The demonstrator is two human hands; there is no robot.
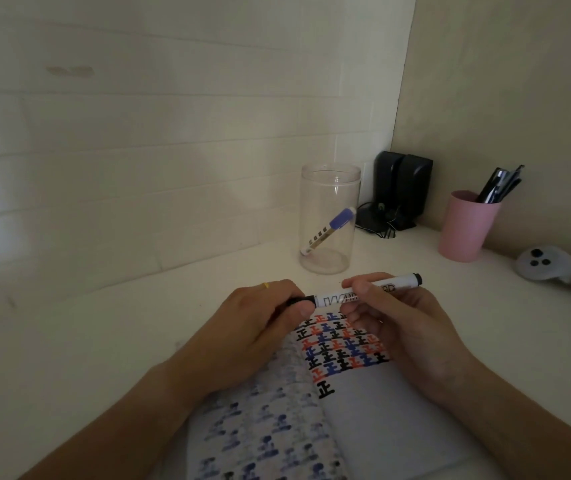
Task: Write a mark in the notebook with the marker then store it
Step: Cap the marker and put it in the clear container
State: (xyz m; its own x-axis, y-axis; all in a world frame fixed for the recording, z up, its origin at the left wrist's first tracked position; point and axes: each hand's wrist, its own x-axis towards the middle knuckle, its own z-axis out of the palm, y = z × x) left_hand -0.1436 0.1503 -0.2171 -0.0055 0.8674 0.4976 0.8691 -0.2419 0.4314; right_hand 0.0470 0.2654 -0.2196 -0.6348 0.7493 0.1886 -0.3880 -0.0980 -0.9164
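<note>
While both hands hold it level just above the open notebook, the black marker is gripped at the barrel by right hand fingers and at the cap end by left hand fingers. Marks fill the page; whether capping or uncapping, cannot tell. Storage in the clear jar beyond the notebook remains.

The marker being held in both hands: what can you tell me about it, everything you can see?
The black whiteboard marker has a white barrel with black lettering, partly hidden by fingers, and a black end plug at its right. It lies nearly level, tilted slightly up to the right, above the open notebook. The right hand pinches the barrel; the left hand grips its black cap end, so whether the cap is fully seated cannot be told.
</note>
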